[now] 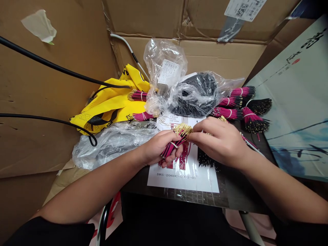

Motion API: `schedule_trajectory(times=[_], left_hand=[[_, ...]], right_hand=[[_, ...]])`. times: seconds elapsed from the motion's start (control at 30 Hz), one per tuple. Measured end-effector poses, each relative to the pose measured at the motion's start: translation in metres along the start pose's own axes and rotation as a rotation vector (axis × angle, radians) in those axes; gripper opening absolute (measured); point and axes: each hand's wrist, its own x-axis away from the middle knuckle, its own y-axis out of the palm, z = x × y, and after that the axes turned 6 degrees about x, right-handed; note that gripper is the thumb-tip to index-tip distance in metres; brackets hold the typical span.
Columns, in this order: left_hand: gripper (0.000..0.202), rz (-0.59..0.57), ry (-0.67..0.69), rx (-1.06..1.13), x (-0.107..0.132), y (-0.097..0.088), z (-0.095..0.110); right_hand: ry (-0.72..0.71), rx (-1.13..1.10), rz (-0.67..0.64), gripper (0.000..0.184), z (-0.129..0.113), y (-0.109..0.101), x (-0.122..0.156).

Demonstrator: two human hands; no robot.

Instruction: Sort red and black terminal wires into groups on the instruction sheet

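My left hand point(160, 148) is wrapped round a bundle of short magenta wires with gold tips point(176, 138), held tilted over a white printed sheet point(184, 177). My right hand point(221, 140) pinches at the gold-tipped end of that same bundle, fingers closed. Loose magenta wires point(183, 159) hang below the bundle, and a small pile of black wires point(206, 160) lies on the sheet under my right hand.
Several tied magenta-and-black wire bundles point(241, 106) lie at the right. Two more bundles point(139, 96) rest on a yellow bag point(110, 106). Clear plastic bags point(194, 94) hold black parts. Cardboard walls point(51, 102) surround the desk; black cables point(51, 66) cross the left.
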Motion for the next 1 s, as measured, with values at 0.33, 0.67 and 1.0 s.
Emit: schedule_trajectory(times=[0.33, 0.67, 1.0], left_hand=[[0.037, 0.027, 0.007, -0.032, 0.001, 0.002, 0.002], [0.018, 0.021, 0.035, -0.037, 0.003, 0.003, 0.000], [0.020, 0.033, 0.021, -0.020, 0.002, -0.001, -0.001]], right_hand=[[0.243, -0.402, -0.100, 0.013, 0.000, 0.000, -0.004], [0.404, -0.556, -0.075, 0.018, 0.003, -0.002, -0.006], [0.638, -0.542, -0.200, 0.029, 0.047, -0.035, 0.006]])
